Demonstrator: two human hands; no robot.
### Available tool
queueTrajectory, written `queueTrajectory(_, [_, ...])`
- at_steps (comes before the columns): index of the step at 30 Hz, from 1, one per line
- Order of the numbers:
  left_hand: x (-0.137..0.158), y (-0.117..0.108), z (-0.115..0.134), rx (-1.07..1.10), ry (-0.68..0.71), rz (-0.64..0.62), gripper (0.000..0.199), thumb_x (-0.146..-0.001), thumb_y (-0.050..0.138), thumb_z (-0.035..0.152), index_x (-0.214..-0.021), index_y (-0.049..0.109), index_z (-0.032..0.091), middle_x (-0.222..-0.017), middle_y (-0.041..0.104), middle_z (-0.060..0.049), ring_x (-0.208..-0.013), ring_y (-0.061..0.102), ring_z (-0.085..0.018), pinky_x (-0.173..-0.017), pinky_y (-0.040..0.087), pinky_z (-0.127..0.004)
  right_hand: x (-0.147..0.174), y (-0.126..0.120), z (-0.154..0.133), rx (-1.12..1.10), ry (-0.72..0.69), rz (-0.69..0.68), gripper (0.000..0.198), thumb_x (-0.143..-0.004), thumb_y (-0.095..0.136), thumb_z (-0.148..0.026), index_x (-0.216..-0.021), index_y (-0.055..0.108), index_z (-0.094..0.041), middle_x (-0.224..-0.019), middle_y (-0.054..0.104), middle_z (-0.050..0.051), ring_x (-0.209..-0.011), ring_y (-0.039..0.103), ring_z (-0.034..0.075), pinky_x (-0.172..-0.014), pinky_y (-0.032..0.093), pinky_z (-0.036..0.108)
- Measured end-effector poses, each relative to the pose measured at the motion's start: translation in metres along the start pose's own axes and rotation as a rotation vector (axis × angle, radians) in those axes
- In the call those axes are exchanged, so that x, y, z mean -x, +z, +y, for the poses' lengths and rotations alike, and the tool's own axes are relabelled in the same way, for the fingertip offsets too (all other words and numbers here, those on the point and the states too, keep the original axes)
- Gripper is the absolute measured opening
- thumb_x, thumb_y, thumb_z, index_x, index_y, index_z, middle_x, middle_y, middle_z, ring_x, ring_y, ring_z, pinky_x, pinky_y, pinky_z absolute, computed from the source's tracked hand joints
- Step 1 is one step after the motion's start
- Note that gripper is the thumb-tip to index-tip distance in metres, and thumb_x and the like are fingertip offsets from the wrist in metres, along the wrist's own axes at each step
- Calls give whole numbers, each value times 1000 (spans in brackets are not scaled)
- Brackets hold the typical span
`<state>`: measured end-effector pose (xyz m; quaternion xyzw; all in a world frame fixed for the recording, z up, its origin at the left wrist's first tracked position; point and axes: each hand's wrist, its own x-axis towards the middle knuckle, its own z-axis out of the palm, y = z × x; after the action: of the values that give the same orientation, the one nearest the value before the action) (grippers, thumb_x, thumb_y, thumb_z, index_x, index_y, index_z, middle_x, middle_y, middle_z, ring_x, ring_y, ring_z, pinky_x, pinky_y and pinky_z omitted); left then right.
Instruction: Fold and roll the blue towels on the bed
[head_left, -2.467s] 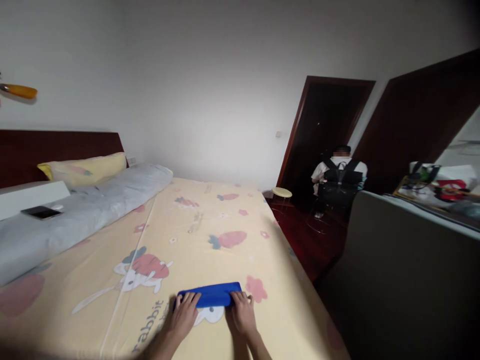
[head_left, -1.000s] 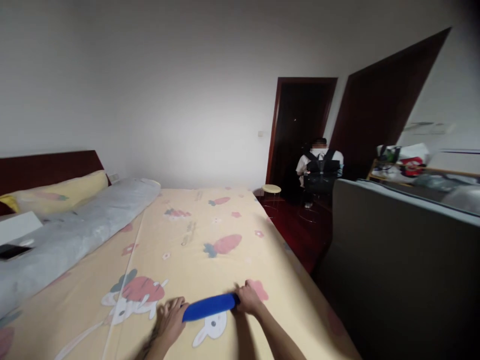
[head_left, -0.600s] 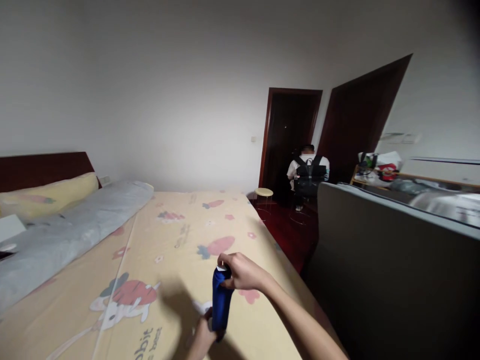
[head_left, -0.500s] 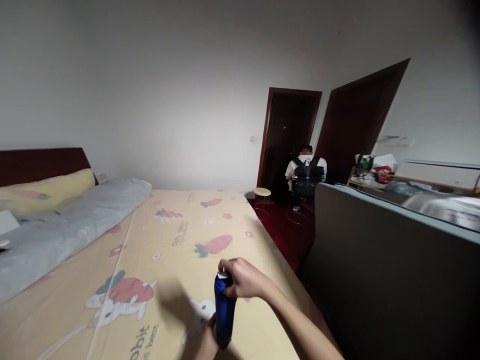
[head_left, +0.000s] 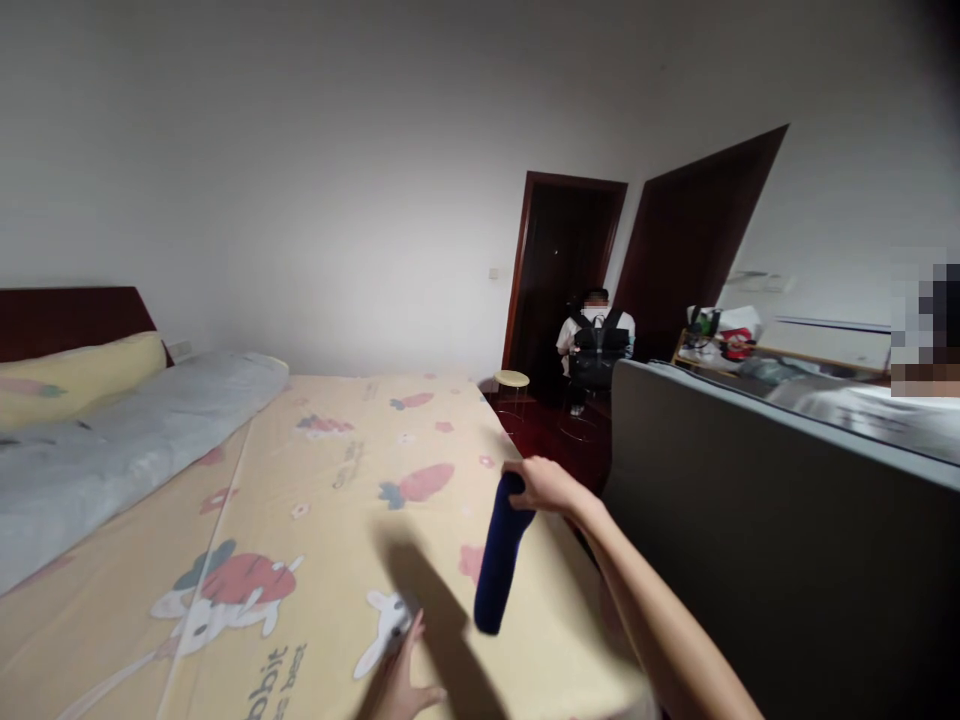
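While right hand grips hanging blue roll, left hand open below.

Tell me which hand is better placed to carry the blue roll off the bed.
Probably the right hand: it grips the blue roll by its top end, hanging above the bed. The left hand is open, below it, apart.
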<state>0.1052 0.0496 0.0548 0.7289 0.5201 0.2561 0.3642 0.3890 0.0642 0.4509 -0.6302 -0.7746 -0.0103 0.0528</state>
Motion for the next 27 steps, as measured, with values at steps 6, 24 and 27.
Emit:
queueTrajectory(6, [4, 4, -20, 79, 75, 64, 77, -65, 65, 25, -139, 45, 25, -139, 58, -8, -132, 48, -28, -112, 39, -41, -3, 11, 71, 100, 262, 230, 31, -78, 54, -31, -109, 57, -26, -100, 68, 4, -88, 61, 20, -72, 36, 29])
queueTrajectory(24, [15, 0, -10, -158, 106, 121, 59, -71, 60, 27, -130, 56, 28, -135, 61, -4, -128, 52, -27, -111, 42, -39, 172, 365, 101, -179, 755, 508, 47, -77, 32, -45, -112, 56, -26, -96, 70, 18, -95, 67, 38, -86, 50, 54])
queueTrajectory(27, [15, 0, -10, -165, 119, 122, 58, -72, 60, 26, -130, 56, 27, -135, 62, -4, -128, 53, -27, -110, 43, -39, 175, 366, 97, -213, 764, 514, 50, -77, 32, -51, -112, 56, -22, -95, 69, 19, -98, 66, 39, -88, 49, 55])
